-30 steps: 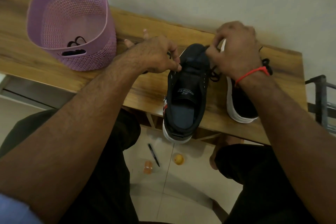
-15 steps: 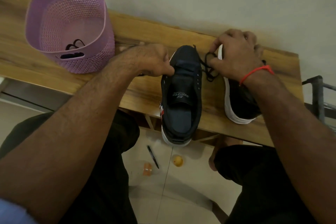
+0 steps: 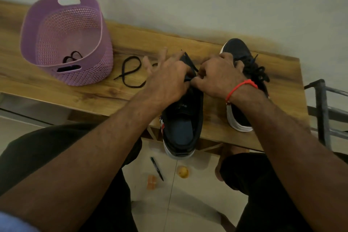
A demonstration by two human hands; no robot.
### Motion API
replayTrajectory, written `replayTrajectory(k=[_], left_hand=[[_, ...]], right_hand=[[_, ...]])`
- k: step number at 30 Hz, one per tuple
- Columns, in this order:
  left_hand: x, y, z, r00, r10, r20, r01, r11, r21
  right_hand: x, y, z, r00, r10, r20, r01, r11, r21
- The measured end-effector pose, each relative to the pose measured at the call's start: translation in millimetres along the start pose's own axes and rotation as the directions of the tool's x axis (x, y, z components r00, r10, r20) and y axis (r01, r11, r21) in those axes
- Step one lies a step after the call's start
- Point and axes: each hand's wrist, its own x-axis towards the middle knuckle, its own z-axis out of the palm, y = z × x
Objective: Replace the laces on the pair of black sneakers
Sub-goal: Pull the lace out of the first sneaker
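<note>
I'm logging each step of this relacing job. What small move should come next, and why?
Probably thread a lace end through an eyelet near the toe: both the left hand and right hand pinch at the front of the near sneaker, and a loose lace already lies on the table.

Head camera, looking steeply down and forward

The single wide-angle view looks from the person's head over both forearms onto the wooden bench top (image 3: 207,43) set against a pale wall, close enough that arms fill the lower frame; tiled floor (image 3: 188,203) shows beneath.
</note>
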Motion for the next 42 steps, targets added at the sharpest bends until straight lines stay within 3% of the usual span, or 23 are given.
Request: replayTrajectory(k=[6,10,15,17,19,22,25,28,32,34,36,40,42], left_hand=[[-1,1,11,0.991,-0.059,-0.119,0.056,0.998,-0.035],[2,-2,6,0.988,-0.102,-0.114,0.098,0.994,-0.043],[14,-39,-19,0.914,-0.314,-0.259,0.318,0.948,-0.027],[14,-50,-22,0.894,-0.379,-0.239,0.393,0.919,0.013],[13,-44,-19,0.926,-0.323,-0.194,0.333,0.942,0.025],[8,-17,-9,0.992,-0.079,-0.098,0.081,0.997,0.016],[4,-2,4,0.997,0.017,-0.078,-0.012,0.998,0.064],[5,-6,2,0.988,-0.008,-0.155,0.016,0.999,0.052],[13,-37,-21,0.908,-0.261,-0.327,0.288,0.957,0.036],[15,-55,-27,0.87,-0.326,-0.371,0.36,0.932,0.027],[14,-55,-26,0.907,-0.243,-0.344,0.28,0.958,0.063],[9,-15,-8,0.98,0.053,-0.19,-0.022,0.987,0.162],[7,-6,2,0.986,0.09,-0.137,-0.071,0.987,0.143]], right_hand=[[-3,-3,1,1.0,0.012,-0.001,-0.012,0.999,-0.034],[0,-2,2,1.0,-0.006,0.002,0.007,0.998,-0.055],[1,3,3,0.997,-0.073,-0.015,0.072,0.996,-0.044],[1,3,3,0.996,-0.084,-0.017,0.084,0.996,-0.028],[1,2,3,0.996,-0.089,-0.017,0.089,0.996,-0.007],[0,-1,2,0.994,-0.104,-0.03,0.105,0.994,0.017],[-4,-1,-3,0.994,-0.109,-0.028,0.111,0.99,0.082],[-4,1,-4,0.996,-0.085,-0.021,0.086,0.992,0.095],[-1,2,-1,0.998,-0.064,-0.01,0.065,0.995,0.082],[-1,2,-1,0.998,-0.059,-0.002,0.059,0.995,0.084],[0,2,0,0.999,-0.048,0.002,0.048,0.996,0.081],[0,1,2,0.998,-0.059,-0.012,0.059,0.997,0.058],[-1,2,1,0.998,-0.07,-0.002,0.07,0.995,0.065]])
